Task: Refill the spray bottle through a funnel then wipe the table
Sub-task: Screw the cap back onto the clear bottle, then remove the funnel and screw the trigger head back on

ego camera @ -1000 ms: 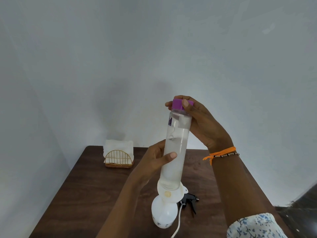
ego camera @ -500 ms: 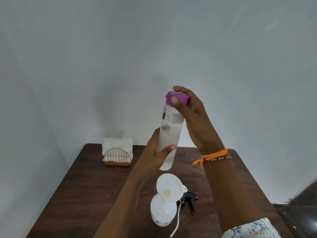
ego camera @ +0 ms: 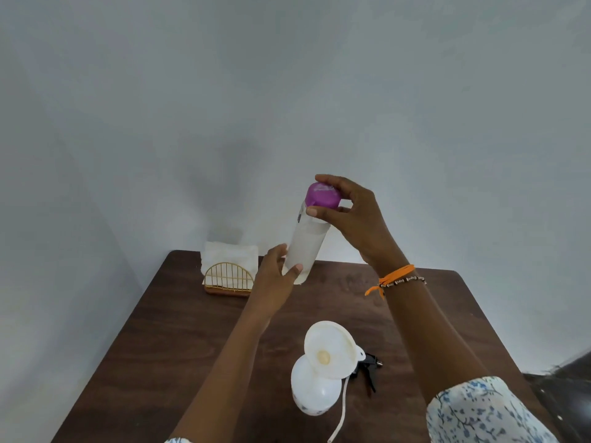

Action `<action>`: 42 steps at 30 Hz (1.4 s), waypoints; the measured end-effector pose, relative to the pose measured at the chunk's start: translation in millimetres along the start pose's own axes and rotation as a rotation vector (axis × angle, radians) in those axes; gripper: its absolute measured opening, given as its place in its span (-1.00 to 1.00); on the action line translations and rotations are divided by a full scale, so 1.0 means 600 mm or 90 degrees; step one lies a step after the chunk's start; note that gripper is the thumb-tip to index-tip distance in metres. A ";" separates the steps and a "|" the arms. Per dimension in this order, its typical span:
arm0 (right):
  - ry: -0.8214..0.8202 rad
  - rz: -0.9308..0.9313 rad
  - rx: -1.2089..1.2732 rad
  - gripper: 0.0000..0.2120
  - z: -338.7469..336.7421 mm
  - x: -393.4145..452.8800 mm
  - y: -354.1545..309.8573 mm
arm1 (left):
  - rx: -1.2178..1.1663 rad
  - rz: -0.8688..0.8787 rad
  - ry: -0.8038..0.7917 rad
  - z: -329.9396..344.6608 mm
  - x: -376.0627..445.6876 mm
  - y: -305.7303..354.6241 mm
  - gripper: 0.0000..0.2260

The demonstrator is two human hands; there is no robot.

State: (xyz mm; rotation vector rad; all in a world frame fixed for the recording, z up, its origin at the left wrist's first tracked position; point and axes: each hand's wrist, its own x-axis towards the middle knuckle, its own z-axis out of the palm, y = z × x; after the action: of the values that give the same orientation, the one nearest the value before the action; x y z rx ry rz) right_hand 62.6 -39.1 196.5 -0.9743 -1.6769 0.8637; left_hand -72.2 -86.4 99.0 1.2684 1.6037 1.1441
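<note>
I hold a tall clear water bottle (ego camera: 306, 247) tilted in the air above the table. My left hand (ego camera: 277, 273) grips its lower end. My right hand (ego camera: 355, 219) pinches its purple cap (ego camera: 322, 196), which sits on the neck. Below them a white spray bottle (ego camera: 311, 391) stands near the front of the dark wooden table (ego camera: 160, 340), with a white funnel (ego camera: 331, 348) seated in its neck. The black spray head (ego camera: 367, 369) with its white tube (ego camera: 342, 410) lies just right of the spray bottle.
A gold wire holder (ego camera: 228, 279) with white napkins (ego camera: 230, 255) stands at the table's back left corner. Pale walls close in behind and to the left. A dark floor strip (ego camera: 569, 388) shows at the right.
Both hands have raised the water bottle from just above the funnel and tipped its cap toward me. My right hand has shifted from wrapping the cap to pinching it with the fingertips.
</note>
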 end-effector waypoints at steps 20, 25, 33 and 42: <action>-0.081 0.135 -0.185 -0.46 0.140 0.077 0.274 | -0.081 -0.177 0.045 0.010 0.057 -0.147 -0.75; -0.114 0.106 -0.231 -0.40 0.142 0.077 0.286 | -0.084 -0.174 0.038 0.017 0.059 -0.157 -0.77; -0.116 0.115 -0.296 -0.33 0.103 0.047 0.248 | -0.005 -0.126 -0.004 0.025 0.036 -0.147 -0.80; -0.074 0.277 -0.010 -0.79 -0.016 -0.109 0.172 | -0.001 -0.088 -0.110 0.039 -0.055 -0.160 -0.78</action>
State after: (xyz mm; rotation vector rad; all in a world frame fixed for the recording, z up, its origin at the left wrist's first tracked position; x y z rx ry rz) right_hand 106.3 -52.9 83.1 -1.3500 -1.5922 1.2126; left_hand -70.4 -124.0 1.6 1.2021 1.5354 0.9250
